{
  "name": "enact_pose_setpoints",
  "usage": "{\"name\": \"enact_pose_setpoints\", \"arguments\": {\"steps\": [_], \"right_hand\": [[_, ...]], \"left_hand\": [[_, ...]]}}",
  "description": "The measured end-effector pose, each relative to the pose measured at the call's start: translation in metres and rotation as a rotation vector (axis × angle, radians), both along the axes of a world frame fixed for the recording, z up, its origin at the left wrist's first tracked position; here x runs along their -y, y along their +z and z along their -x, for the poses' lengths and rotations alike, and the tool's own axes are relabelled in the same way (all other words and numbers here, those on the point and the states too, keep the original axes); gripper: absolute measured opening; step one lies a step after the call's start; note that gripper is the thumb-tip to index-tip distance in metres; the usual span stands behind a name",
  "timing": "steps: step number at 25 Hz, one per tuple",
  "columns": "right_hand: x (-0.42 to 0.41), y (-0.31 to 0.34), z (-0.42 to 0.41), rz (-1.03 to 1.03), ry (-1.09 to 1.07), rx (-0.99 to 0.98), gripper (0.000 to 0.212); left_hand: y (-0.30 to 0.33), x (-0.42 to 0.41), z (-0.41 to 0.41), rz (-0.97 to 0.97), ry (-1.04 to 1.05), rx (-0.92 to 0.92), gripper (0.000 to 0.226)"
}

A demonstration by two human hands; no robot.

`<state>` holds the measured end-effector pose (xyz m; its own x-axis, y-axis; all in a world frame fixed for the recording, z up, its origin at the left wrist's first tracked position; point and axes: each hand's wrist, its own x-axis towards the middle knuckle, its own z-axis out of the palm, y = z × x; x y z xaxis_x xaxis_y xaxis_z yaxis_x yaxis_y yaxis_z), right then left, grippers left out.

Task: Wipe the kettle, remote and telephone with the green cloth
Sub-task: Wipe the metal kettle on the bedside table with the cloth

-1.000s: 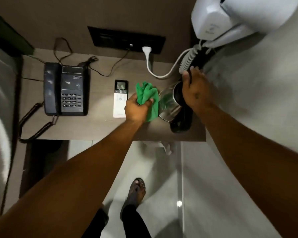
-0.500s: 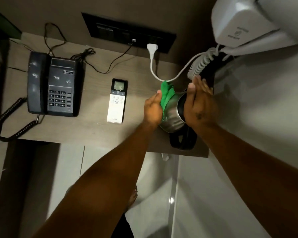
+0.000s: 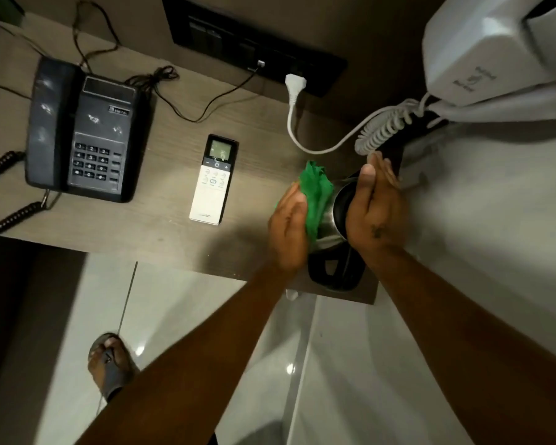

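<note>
Right of centre, my left hand (image 3: pixel 288 228) grips the green cloth (image 3: pixel 316 192) against the kettle (image 3: pixel 336 216). My right hand (image 3: pixel 376 208) lies flat, fingers straight, on its other side. Remote (image 3: pixel 214 181) mid-frame, telephone (image 3: pixel 82 130) upper left.

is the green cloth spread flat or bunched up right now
Bunched up. The green cloth is crumpled into folds, one end sticking up past the left hand, which holds it against the kettle.
</note>
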<state>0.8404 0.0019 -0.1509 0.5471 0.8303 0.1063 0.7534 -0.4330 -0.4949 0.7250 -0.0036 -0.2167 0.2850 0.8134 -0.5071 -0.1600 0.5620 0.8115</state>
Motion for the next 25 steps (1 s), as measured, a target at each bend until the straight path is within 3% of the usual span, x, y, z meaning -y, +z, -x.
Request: {"name": "enact_pose_setpoints", "arguments": {"steps": [2, 4, 7, 10, 12, 14, 15, 17, 19, 22, 25], "right_hand": [[0.001, 0.001, -0.001, 0.029, -0.008, -0.025, 0.048], [0.002, 0.007, -0.002, 0.060, 0.005, -0.039, 0.049], [0.002, 0.013, 0.003, 0.079, -0.021, -0.041, 0.049], [0.000, 0.014, 0.004, 0.069, -0.023, -0.042, 0.045], [-0.001, 0.012, 0.005, 0.061, -0.027, -0.040, 0.046], [0.001, 0.013, 0.005, 0.057, -0.027, -0.026, 0.048], [0.001, 0.013, 0.005, 0.046, -0.023, -0.020, 0.047], [0.001, 0.013, 0.005, 0.037, -0.020, -0.013, 0.045], [0.000, 0.011, 0.003, 0.056, -0.023, 0.001, 0.045], [0.000, 0.011, 0.002, 0.053, -0.023, 0.012, 0.047], [0.000, 0.011, 0.003, 0.046, -0.026, 0.018, 0.046]], "left_hand": [[0.009, 0.045, 0.005, -0.139, -0.010, -0.008, 0.057], [0.007, 0.065, 0.001, -0.141, 0.021, 0.055, 0.052], [-0.009, -0.003, -0.003, 0.122, 0.089, 0.047, 0.036], [-0.007, -0.034, -0.009, -0.084, 0.024, -0.006, 0.039], [0.004, -0.003, -0.005, -0.335, 0.002, -0.115, 0.045], [0.010, 0.041, 0.001, -0.454, 0.004, -0.157, 0.046], [0.005, 0.051, 0.003, -0.473, 0.007, -0.157, 0.046], [-0.007, 0.032, 0.004, -0.328, 0.040, -0.097, 0.047], [-0.023, -0.009, 0.007, -0.198, 0.054, -0.186, 0.048], [-0.012, -0.024, 0.002, -0.301, 0.012, -0.171, 0.045], [-0.007, 0.040, -0.001, -0.529, -0.007, -0.167, 0.046]]}}
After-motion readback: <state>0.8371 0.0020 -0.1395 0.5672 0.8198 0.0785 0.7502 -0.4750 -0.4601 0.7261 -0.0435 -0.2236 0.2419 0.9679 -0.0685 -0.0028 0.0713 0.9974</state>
